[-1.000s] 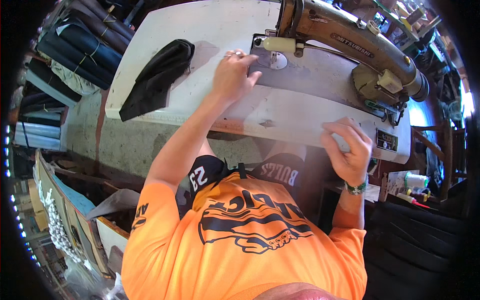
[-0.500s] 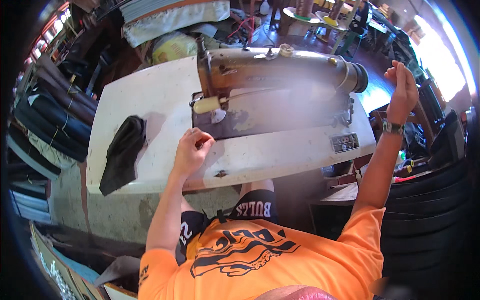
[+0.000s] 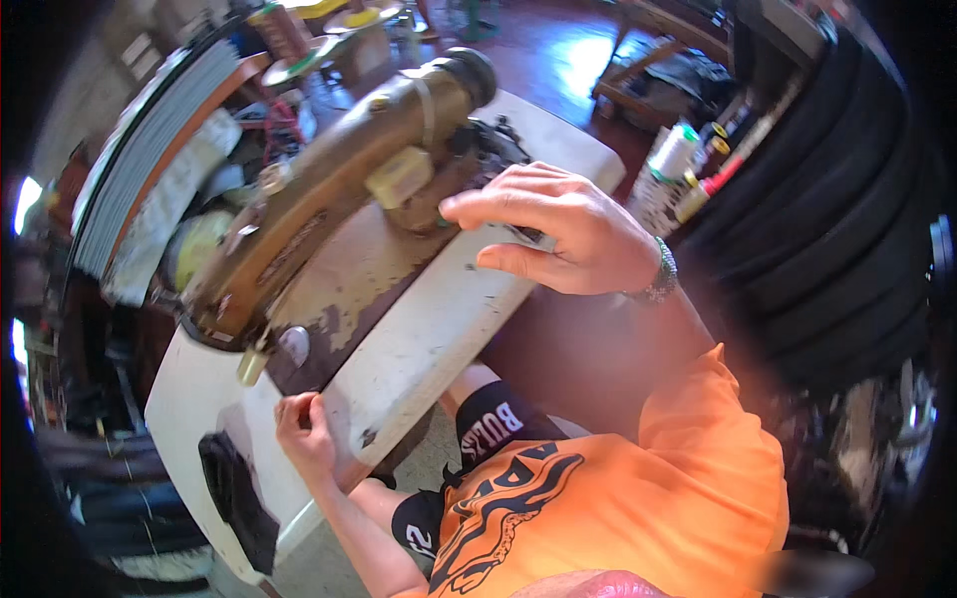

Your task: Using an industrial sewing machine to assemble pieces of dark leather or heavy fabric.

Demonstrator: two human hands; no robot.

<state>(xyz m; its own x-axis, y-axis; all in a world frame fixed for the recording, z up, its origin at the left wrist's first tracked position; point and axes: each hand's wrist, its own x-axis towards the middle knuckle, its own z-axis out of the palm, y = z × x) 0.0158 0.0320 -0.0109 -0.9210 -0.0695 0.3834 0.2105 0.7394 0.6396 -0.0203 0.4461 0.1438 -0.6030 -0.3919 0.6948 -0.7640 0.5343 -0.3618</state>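
A brown industrial sewing machine (image 3: 309,234) lies across a white table (image 3: 429,339). By the needle end of the machine, at the edge of its bed, my left hand (image 3: 306,434) has its thumb and fingers closed together; anything between them is too small to make out. My right hand (image 3: 573,229) hovers over the table's right part, near the machine's handwheel end, its thumb and fingers apart and nothing in them. A piece of black cloth (image 3: 237,498) lies on the table's left end, apart from both hands.
Thread cones (image 3: 673,154) stand in a spotted container at the right, beside a stack of black material rolls (image 3: 797,239). Large spools on a stand (image 3: 299,60) rise behind the machine. Stacked sheets (image 3: 164,149) sit at the far left.
The view has turned to the right. My right hand has come down from its raised place at the right to over the table. My left hand stays near the needle end, fingers closed.
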